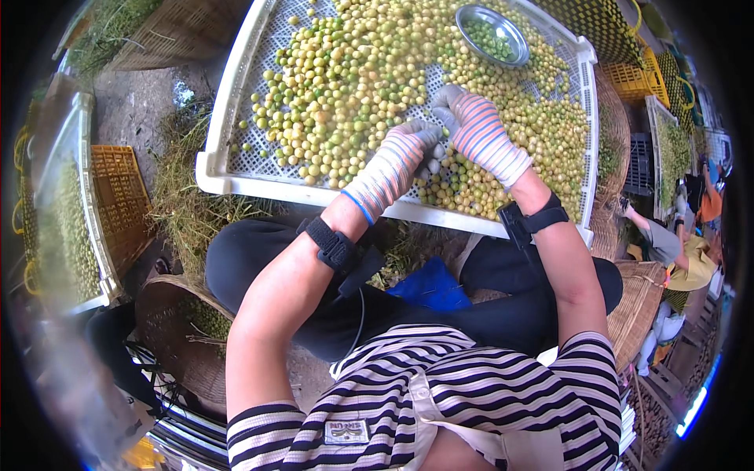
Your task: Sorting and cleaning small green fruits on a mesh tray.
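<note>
Small round yellow-green fruits [345, 86] are spread over a white perforated tray [263, 185] in front of me. My left hand [399, 161] and my right hand [481, 132], both in striped gloves with grey fingers, meet low over the tray's middle. Their fingertips are pinched close together, and whatever lies between them is too small to make out. A steel bowl [493, 37] with small green pieces in it rests on the fruits at the tray's far right, beyond my right hand.
Wicker baskets [169, 330] stand at the left and right, one holding green fruits. Dry plant stalks [184, 180] lie left of the tray. Another fruit-filled tray [102, 267] and an orange crate [122, 188] are further left. At the far right a person in a yellow top [693, 265] sits.
</note>
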